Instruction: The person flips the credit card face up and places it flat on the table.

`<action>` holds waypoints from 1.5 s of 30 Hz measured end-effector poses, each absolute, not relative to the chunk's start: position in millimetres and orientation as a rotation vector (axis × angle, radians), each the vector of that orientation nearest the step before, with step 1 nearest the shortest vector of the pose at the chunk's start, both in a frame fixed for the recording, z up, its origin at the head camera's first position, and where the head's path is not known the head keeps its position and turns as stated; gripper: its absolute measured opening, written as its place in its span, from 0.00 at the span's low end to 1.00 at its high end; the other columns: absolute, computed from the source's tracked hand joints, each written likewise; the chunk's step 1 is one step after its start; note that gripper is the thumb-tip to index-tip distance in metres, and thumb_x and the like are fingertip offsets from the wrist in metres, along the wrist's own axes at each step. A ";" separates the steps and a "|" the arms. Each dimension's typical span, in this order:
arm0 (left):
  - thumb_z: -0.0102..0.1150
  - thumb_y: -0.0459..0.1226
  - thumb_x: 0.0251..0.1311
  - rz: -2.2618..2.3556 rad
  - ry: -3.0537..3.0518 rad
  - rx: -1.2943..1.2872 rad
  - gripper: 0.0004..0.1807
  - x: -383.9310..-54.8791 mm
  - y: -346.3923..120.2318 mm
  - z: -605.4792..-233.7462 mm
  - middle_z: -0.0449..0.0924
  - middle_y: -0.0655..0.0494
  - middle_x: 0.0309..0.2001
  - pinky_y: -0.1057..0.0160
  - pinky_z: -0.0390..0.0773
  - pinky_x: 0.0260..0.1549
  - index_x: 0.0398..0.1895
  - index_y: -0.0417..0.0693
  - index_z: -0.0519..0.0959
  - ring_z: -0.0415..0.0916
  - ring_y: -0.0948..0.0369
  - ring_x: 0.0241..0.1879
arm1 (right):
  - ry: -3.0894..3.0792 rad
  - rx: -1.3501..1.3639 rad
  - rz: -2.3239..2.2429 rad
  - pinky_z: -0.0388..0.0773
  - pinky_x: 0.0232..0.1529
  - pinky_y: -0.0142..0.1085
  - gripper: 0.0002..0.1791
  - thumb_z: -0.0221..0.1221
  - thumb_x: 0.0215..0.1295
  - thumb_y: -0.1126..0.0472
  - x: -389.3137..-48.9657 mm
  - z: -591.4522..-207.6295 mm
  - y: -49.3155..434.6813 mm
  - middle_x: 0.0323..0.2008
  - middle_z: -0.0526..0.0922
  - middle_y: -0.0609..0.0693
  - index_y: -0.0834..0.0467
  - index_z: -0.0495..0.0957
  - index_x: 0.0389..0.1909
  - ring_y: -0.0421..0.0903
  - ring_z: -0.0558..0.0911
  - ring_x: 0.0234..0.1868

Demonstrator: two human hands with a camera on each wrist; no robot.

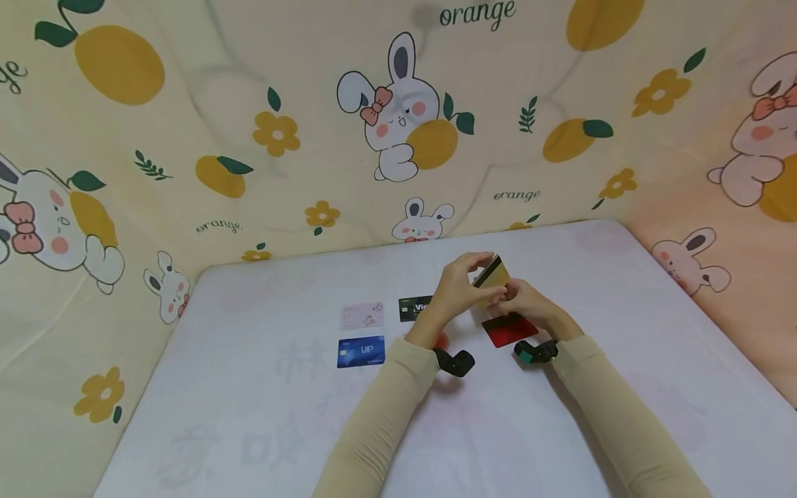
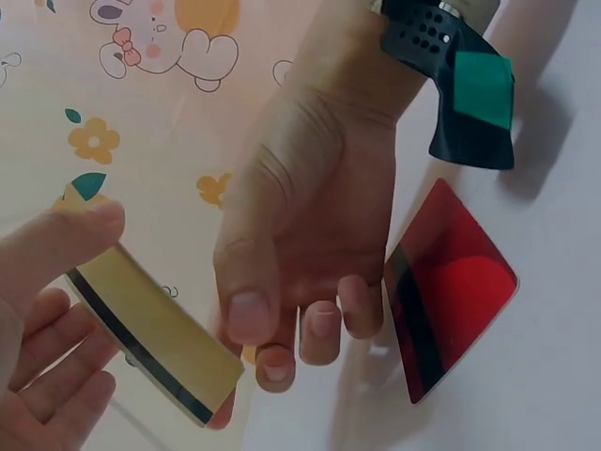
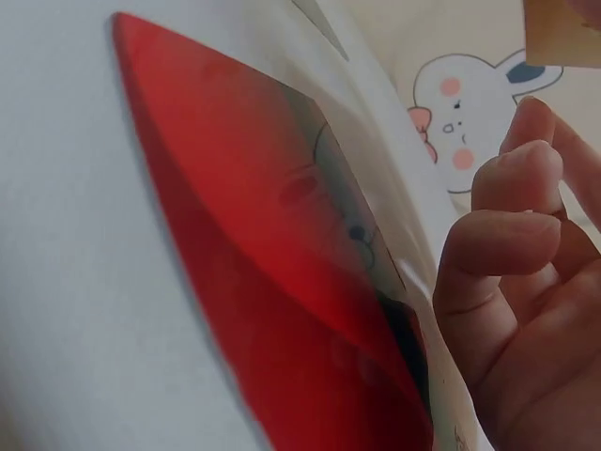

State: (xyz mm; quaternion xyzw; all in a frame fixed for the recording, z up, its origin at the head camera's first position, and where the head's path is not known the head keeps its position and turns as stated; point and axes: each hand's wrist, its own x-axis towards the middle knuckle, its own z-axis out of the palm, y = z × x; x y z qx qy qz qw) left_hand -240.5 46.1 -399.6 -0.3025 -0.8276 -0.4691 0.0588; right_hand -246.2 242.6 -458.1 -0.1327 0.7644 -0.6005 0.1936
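Observation:
My left hand (image 1: 457,285) pinches a gold card (image 1: 495,276) with a dark stripe, held tilted above the table. In the left wrist view, the thumb lies across one end of this gold card (image 2: 160,315), which looks slightly bowed. My right hand (image 1: 529,304) is at the card's other end, fingers loosely bent. One of its fingertips shows behind the near corner, while the thumb sits beside the edge; contact is unclear. Below the right hand, a glossy red card (image 3: 254,235) with a dark stripe lies on the table.
Left of the hands lie a pink card (image 1: 362,315), a blue VIP card (image 1: 361,351) and a black card (image 1: 411,308), partly covered by the left hand. Something red (image 1: 443,341) shows beside the left wrist. A patterned curtain (image 1: 311,180) stands behind the white table (image 1: 249,387).

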 end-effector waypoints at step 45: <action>0.70 0.39 0.53 -1.467 -2.541 -0.974 0.30 -243.8 38.2 -392.9 0.79 0.48 0.53 0.66 0.76 0.59 0.60 0.41 0.74 0.78 0.57 0.54 | 2.093 -0.465 -1.679 0.81 0.44 0.28 0.19 0.58 0.59 0.70 -250.2 -455.2 244.3 0.34 0.83 0.37 0.51 0.72 0.49 0.36 0.84 0.37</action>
